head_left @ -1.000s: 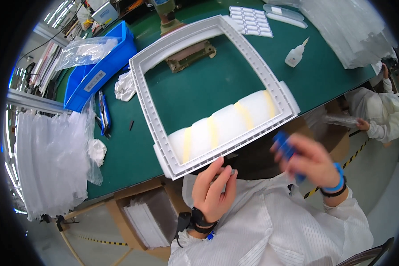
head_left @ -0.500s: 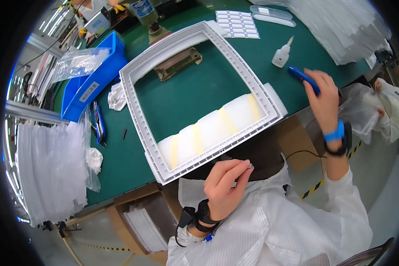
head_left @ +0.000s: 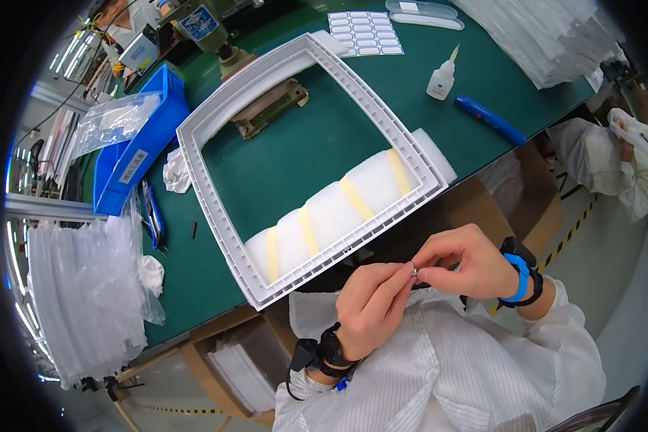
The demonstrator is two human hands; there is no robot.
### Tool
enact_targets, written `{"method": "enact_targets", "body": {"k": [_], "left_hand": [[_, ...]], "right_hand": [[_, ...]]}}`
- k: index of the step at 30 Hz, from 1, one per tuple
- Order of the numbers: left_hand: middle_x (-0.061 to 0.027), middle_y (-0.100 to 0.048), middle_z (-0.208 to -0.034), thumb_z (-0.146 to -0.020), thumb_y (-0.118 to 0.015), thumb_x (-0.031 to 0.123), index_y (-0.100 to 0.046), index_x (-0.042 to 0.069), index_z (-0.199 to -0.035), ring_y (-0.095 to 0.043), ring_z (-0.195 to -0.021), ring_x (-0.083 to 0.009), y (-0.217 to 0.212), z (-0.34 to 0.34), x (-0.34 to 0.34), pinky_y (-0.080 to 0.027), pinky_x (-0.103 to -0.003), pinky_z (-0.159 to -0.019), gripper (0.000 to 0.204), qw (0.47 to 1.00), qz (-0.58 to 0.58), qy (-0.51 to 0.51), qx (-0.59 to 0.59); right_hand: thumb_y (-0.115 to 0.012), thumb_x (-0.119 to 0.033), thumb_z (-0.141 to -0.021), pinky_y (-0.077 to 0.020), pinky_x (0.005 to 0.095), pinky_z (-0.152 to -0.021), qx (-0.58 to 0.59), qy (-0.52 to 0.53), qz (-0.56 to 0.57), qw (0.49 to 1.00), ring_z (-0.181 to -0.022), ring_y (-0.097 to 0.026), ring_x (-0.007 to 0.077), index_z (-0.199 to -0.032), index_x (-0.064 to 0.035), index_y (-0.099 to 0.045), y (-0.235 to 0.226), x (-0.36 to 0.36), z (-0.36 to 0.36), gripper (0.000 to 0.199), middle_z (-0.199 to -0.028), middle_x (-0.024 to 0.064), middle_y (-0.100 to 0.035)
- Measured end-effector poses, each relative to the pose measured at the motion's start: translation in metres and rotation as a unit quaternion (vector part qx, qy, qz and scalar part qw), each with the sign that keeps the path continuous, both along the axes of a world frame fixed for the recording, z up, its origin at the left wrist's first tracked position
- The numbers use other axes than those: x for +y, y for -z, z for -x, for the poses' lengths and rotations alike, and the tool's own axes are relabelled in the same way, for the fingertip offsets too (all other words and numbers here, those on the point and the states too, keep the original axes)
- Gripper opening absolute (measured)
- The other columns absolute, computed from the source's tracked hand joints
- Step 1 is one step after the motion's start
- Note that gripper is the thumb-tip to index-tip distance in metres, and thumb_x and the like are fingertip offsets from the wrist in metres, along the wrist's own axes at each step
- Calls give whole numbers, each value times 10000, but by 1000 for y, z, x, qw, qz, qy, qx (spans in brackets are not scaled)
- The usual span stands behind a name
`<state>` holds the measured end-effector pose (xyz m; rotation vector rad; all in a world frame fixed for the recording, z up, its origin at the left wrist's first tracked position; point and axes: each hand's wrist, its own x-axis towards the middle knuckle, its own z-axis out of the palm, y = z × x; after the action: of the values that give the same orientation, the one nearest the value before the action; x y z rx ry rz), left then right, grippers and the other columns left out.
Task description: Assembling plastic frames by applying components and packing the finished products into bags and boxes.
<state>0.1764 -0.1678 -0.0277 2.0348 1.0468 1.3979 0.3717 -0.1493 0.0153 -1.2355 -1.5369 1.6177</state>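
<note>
My left hand (head_left: pixel 373 299) is closed in a pinch on a tiny silvery piece (head_left: pixel 415 272), too small to name. Thumb and fingers of my right hand (head_left: pixel 468 263) pinch at the same piece from the other side, fingertips meeting in front of my body. Just beyond the hands, a white rectangular plastic frame (head_left: pixel 367 237) lies on the green table (head_left: pixel 281 162). White foam wrap with yellow tape strips (head_left: pixel 331 209) covers its near inner side. Right of the frame lies a blue pen-shaped tool (head_left: pixel 490 120), beside a small white dropper bottle (head_left: pixel 441 78).
A blue bin (head_left: pixel 140 144) holding plastic bags and blue-handled pliers (head_left: pixel 153 216) are at left. Stacks of plastic-wrapped sheets (head_left: pixel 86 302) flank the table. A label sheet (head_left: pixel 366 34) and a green press (head_left: pixel 209 32) stand farther back. Open cardboard boxes (head_left: pixel 223 367) sit below the table edge.
My right hand has let go of the blue pen-shaped tool on the table and come over to my left hand at the tiny piece. The view has shifted slightly.
</note>
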Motion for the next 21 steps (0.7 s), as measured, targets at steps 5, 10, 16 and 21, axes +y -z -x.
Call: {"method": "enact_targets", "body": {"k": [5,10,16,21], "left_hand": [[-107,-696,-883,-675,-805,-86,-720,-4,-922,-666,-738,-222,1,4,0,-520,-274,-608,274,1000,-9,1,4],[-105,-694,-874,-678,-807,-77,-719,-5,-915,-663,-728,-219,3,4,-2,-518,-275,-599,262,1000,-10,-5,11],[-106,-686,-855,-685,-805,-82,-719,-3,-917,-654,-710,-226,11,-2,-5,-513,-284,-589,260,1000,-24,1,9],[-117,-676,-855,-700,-799,-91,-713,-13,-924,-650,-700,-236,9,-1,-7,-509,-284,-590,252,1000,6,-29,5]], "right_hand": [[-682,-52,-846,-560,215,-666,40,5,53,998,-752,-674,85,-961,44,-721,2,1,3,155,-839,76,-727],[-681,-58,-842,-557,215,-682,8,-6,45,999,-752,-669,80,-955,42,-720,4,3,5,156,-831,71,-725],[-642,-7,-834,-579,243,-719,-22,-15,66,997,-791,-712,132,-927,47,-712,1,2,4,127,-835,99,-723],[-660,-76,-863,-517,232,-599,-70,58,-50,995,-667,-667,93,-876,18,-716,-11,12,-19,110,-704,56,-689]]}}
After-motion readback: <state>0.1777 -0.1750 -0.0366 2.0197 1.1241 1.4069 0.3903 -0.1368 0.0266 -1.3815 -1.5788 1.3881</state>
